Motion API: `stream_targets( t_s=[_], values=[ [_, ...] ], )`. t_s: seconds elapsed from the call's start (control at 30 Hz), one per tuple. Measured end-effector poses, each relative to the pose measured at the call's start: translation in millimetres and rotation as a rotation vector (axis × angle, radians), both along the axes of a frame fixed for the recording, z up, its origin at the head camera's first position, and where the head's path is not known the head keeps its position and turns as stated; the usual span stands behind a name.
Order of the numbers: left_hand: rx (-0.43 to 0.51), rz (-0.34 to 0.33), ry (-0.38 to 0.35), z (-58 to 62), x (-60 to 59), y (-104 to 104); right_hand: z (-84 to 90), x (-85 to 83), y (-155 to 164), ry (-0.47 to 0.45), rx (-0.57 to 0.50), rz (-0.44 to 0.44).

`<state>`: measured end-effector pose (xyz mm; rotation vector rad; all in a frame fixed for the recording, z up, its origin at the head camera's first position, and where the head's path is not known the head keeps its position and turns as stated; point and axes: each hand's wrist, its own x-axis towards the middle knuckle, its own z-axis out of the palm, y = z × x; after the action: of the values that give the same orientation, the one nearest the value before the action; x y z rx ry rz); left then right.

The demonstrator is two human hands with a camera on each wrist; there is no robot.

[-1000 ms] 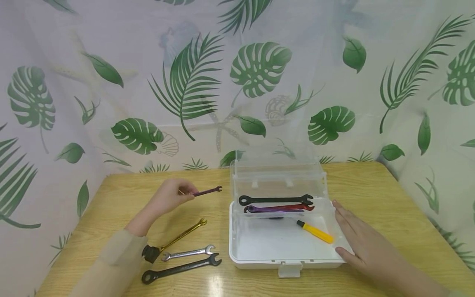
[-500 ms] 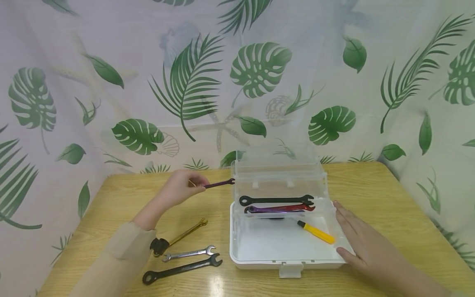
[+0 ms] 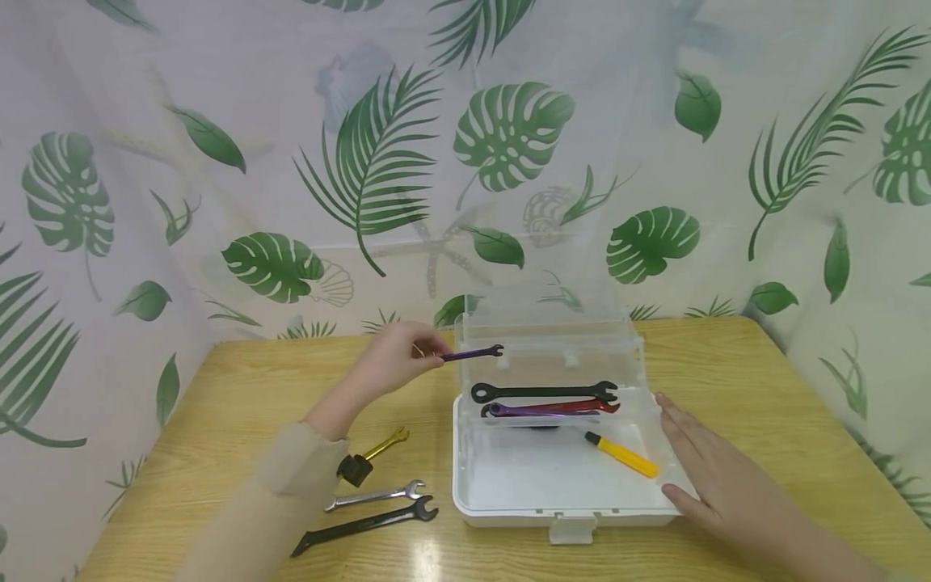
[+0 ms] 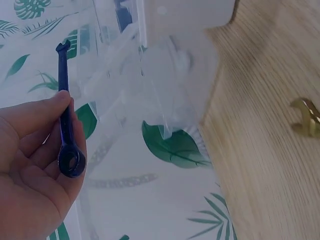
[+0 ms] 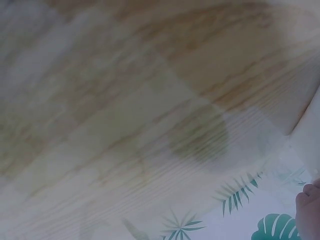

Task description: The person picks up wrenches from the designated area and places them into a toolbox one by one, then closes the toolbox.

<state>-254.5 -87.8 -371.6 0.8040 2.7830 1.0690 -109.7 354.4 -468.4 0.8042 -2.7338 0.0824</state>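
Observation:
My left hand (image 3: 398, 356) pinches a small purple wrench (image 3: 474, 353) by its ring end and holds it in the air over the left rear corner of an open clear plastic box (image 3: 560, 501). In the left wrist view the same wrench (image 4: 65, 120) sits between thumb and fingers of my left hand (image 4: 30, 170). Inside the box lie a black wrench (image 3: 544, 392), a red wrench (image 3: 582, 406), a purple wrench (image 3: 534, 412) and a yellow-handled tool (image 3: 622, 457). My right hand (image 3: 709, 469) lies flat, fingers straight, against the box's right side.
On the wooden table (image 3: 218, 404) left of the box lie a gold wrench (image 3: 384, 443) with a black end, a silver wrench (image 3: 374, 495) and a black wrench (image 3: 367, 523). The box's clear lid (image 3: 549, 335) stands upright at the back. A leaf-print curtain encloses the table.
My left hand has carried the small purple wrench to the right and slightly up, from over the table to over the box's left rear corner. The right hand has stayed put.

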Motion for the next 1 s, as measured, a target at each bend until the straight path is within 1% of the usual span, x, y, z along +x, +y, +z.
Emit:
stream_targets(
  t_s=[0.17, 0.33, 0.5, 0.7, 0.77, 0.9, 1.0],
  values=[
    [0.01, -0.031, 0.003, -1.7, -1.8, 15, 0.1, -0.1, 0, -0.011, 0.002, -0.002],
    [0.022, -0.074, -0.001, -4.5, -2.3, 30, -0.4, -0.6, 1, -0.002, -0.005, 0.007],
    [0.028, -0.112, 0.008, -5.3, 0.6, 45, -0.3, -1.2, 0, 0.015, -0.016, 0.02],
    [0.028, -0.149, 0.027, -6.7, 3.7, 61, 0.5, 1.4, 0, -0.019, -0.005, -0.02],
    [0.032, -0.163, 0.036, -7.9, 4.6, 66, 0.4, 1.0, -1, -0.01, -0.011, -0.012],
    [0.031, -0.173, 0.048, -10.6, 7.3, 76, -0.1, -0.4, 0, 0.016, -0.017, 0.007],
    [0.029, -0.167, 0.038, -12.1, 10.4, 83, 0.3, 0.1, 0, 0.002, -0.009, -0.005]
  ],
)
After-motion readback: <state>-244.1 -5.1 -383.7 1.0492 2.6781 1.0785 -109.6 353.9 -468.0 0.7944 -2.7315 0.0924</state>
